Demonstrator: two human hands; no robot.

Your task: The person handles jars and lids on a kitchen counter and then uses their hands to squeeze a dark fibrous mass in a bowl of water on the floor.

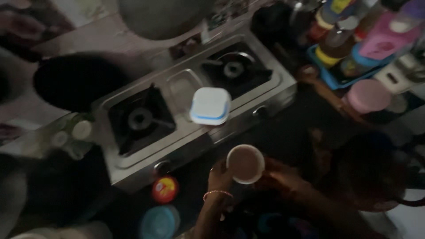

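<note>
A white cup (245, 163) filled with a light brown drink is held between both hands, just in front of the steel two-burner gas stove (265, 95). My left hand (220, 176), with a thin bracelet at the wrist, grips the cup's left side. The fingers of my right hand (279, 175) wrap its right side. The cup is upright. A white square lidded box with a blue band (210, 106) rests on the stove's middle, between the left burner (141, 118) and the right burner (233, 68). The picture is dim and blurred.
A black pan (75, 82) sits left of the stove and a large grey pot (159, 17) behind it. A blue tray of bottles and jars (330, 77) and a pink-lidded jar (368, 95) stand at right. A red-lidded jar (165, 189) and a blue lid (159, 221) lie near the front.
</note>
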